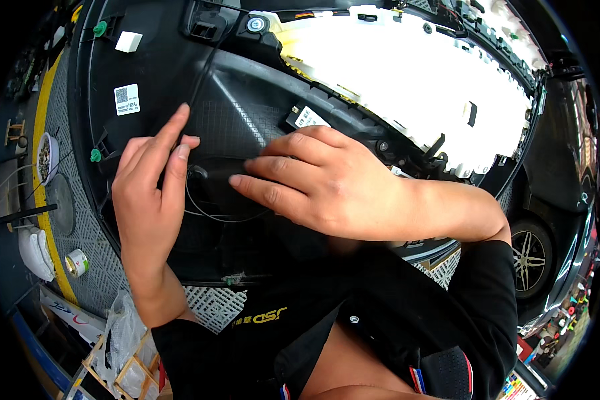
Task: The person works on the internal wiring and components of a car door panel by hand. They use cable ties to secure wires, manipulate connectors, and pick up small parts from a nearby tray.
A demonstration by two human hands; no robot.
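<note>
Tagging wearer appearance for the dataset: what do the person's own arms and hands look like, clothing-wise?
Both hands are bare: no gloves, rings or watch visible on the left hand or right hand. Forearms are uncovered. Short black sleeves end above the elbows; the black shirt carries a small yellow chest marking and red-white-blue trim near the lower edge.

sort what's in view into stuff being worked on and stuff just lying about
In hand:
- black plastic panel
- thin black wire
- left hand, touching the panel
- right hand, fingers flat on the panel

Lying about:
- tape roll
- bowl of small parts
- white bags
- parked car
</note>
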